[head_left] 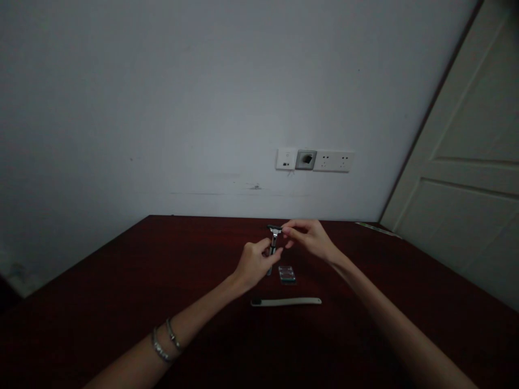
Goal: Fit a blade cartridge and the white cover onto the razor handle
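A razor with a silver neck and dark head is held upright above the table. My left hand is closed around its handle, which pokes out below the fingers. My right hand pinches the right end of the razor's head between thumb and fingertips. Just below the hands lies a small clear plastic case, with a dark greenish strip along its near edge. Closer to me rests a long pale toothbrush-like stick with a dark patch at its left end.
The dark red table reaches back to a pale wall. Wall sockets sit above its far edge. On the right stands a pale panelled door. A thin flat strip lies at the far right table edge.
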